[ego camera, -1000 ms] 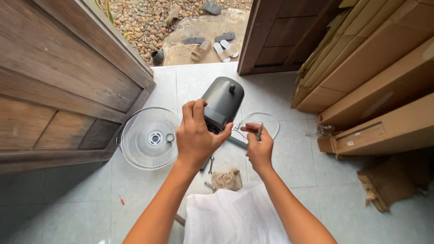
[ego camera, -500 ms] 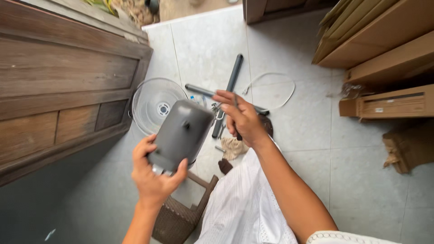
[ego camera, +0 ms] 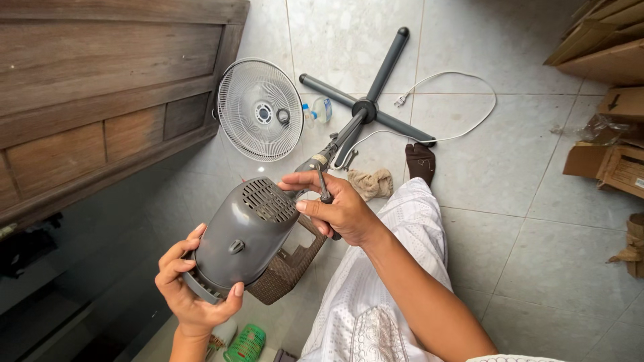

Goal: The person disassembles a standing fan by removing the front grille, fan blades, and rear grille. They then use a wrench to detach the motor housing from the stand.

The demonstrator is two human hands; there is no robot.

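My left hand (ego camera: pixel 194 295) grips the lower end of a grey fan motor housing (ego camera: pixel 245 231), holding it above a brown woven stool (ego camera: pixel 288 265). My right hand (ego camera: pixel 335 208) is shut on a dark-handled screwdriver (ego camera: pixel 325 194) and its fingers touch the vented top of the housing. Behind the hands, the fan's cross-shaped stand (ego camera: pixel 365 110) with its pole lies on the tiled floor. A round wire fan grille (ego camera: pixel 260 110) leans against the wooden door.
A white power cord (ego camera: pixel 463 100) loops over the tiles. A crumpled rag (ego camera: pixel 372 182) and a small bottle (ego camera: pixel 320 110) lie near the stand. Cardboard boxes (ego camera: pixel 617 147) stand at the right. A wooden door (ego camera: pixel 100 100) fills the left. A green object (ego camera: pixel 245 343) sits below.
The view has tilted down and moved closer. My left hand has brought the motor housing lower and nearer, and my right hand has come onto its top with the screwdriver.
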